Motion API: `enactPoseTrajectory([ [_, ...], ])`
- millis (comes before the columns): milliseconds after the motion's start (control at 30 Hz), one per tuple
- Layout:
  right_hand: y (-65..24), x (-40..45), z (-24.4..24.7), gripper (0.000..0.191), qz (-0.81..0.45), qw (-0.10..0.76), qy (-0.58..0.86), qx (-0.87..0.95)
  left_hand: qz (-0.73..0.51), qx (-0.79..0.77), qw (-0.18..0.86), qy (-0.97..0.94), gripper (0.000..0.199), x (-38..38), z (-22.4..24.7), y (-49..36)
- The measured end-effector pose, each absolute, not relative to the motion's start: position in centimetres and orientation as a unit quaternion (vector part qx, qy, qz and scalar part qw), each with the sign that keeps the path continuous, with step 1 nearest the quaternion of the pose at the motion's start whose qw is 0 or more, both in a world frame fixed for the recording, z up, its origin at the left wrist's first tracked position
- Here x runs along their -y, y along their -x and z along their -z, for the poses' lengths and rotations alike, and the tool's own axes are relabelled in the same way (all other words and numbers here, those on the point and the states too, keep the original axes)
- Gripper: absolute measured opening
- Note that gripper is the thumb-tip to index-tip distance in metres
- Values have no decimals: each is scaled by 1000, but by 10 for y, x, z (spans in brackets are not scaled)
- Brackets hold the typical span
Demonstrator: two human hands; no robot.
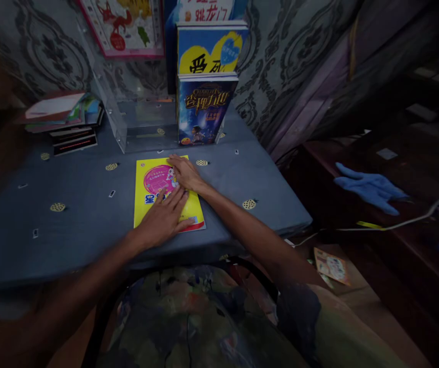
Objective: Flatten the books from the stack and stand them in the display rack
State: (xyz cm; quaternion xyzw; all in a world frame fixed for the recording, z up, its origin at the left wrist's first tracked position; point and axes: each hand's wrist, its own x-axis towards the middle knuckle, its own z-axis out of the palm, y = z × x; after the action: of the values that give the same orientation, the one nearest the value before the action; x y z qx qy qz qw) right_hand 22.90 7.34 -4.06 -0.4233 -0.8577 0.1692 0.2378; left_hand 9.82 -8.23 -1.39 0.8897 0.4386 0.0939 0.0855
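A yellow book (pixel 143 209) with a pink oval on its cover lies flat near the front edge of the table. My left hand (pixel 162 217) rests on its lower part, fingers stretched out and pointing up and right. Across the upper right of the cover lies my right hand (pixel 184 173), its fingers extended over the book and holding nothing. The fingertips of the left hand come close to the right hand.
Behind the book stands a clear acrylic rack (pixel 119 122) with upright books, a dark blue one (pixel 204 110) in front. Stacked books (pixel 66 120) lie at the back left. A blue glove (pixel 373 186) rests on a dark surface at right, by a cable (pixel 426 214).
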Motion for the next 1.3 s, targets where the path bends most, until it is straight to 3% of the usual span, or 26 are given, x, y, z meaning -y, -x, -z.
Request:
enactPoseTrajectory([
  [233,-229,-70,34,46,-162,221,426,862,-101,-394,98,-908,54,120,7,-108],
  [633,-218,-75,27,37,-156,231,435,857,-174,-416,112,-886,41,103,8,-106],
  [967,-257,-54,23,31,-363,364,372,773,-227,-386,19,-894,33,103,8,-108],
  [1300,-345,24,14,25,-476,347,293,753,-240,-381,-11,-893,29,104,9,-116],
])
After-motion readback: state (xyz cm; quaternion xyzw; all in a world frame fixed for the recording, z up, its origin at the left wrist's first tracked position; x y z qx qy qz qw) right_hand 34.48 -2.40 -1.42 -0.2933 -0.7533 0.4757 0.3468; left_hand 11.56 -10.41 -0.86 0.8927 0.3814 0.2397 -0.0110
